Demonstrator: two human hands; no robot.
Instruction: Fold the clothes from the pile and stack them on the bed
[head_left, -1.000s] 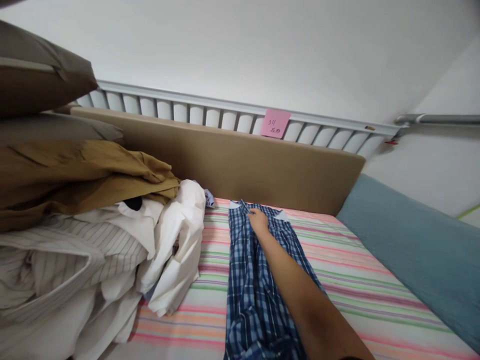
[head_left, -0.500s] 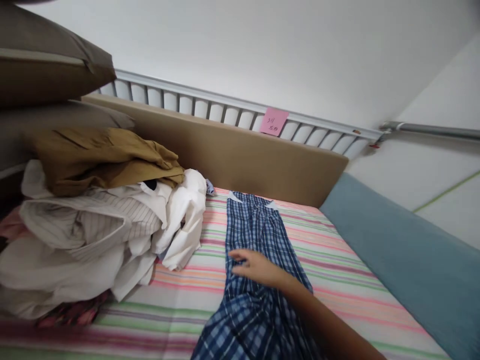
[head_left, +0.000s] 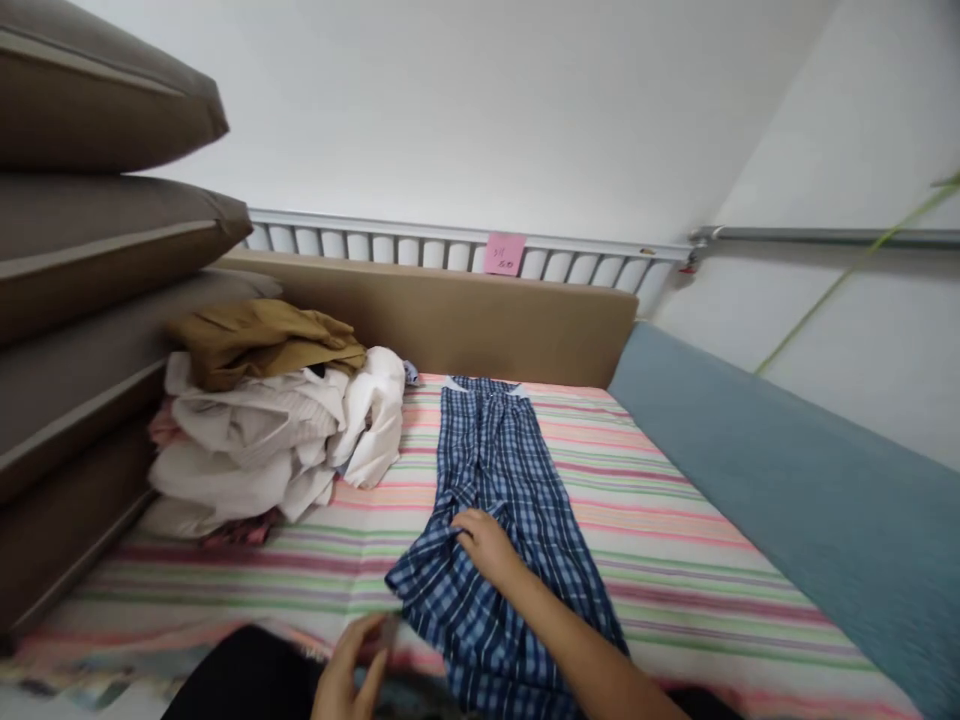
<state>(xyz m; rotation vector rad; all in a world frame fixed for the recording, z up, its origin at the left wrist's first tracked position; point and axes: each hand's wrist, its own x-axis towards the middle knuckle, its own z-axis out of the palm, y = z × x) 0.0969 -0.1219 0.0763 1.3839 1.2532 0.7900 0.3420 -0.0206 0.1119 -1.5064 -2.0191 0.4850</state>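
1 pink note (head_left: pixel 505 254) is seen against a white radiator (head_left: pixel 433 257) partly hidden by a brown board (head_left: pixel 465 320), while cushions (head_left: pixel 90 212) are stacked at left and a grey pipe (head_left: pixel 817 236) is seen at right.

One plaid garment (head_left: pixel 495 440); one pink note (head_left: pixel 504 254)

The garment (head_left: pixel 491 440) lies on the sheet (head_left: pixel 675 560), right of piled clothes (head_left: pixel 259 425).

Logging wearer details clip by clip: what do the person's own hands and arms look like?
The bare, ungloved right hand joins a bare forearm; no sleeve, watch or bracelet shows. The bare, ungloved left hand is blurred, its forearm out of view; whether it wears rings is unclear.
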